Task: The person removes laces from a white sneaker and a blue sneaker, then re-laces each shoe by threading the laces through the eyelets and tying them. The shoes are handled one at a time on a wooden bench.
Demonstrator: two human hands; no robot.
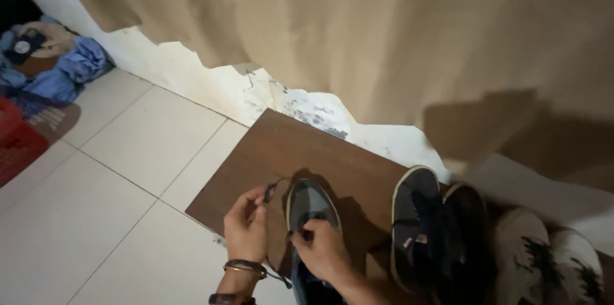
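Observation:
A dark blue canvas shoe (308, 206) lies on a brown wooden board (281, 151), its toe pointing away from me. My left hand (246, 227), with bracelets on the wrist, pinches a dark shoelace (274, 187) just left of the shoe. My right hand (323, 250) rests on the shoe's middle and grips the lace at the eyelets. A second dark shoe (416, 228) lies on its side to the right, untouched.
A beige curtain (384, 30) hangs over a peeling white wall (256, 91). White floor tiles (115, 177) spread to the left. Blue cloth (70, 68) and a red basket (16, 142) sit at far left. A patterned cushion (543, 260) lies at lower right.

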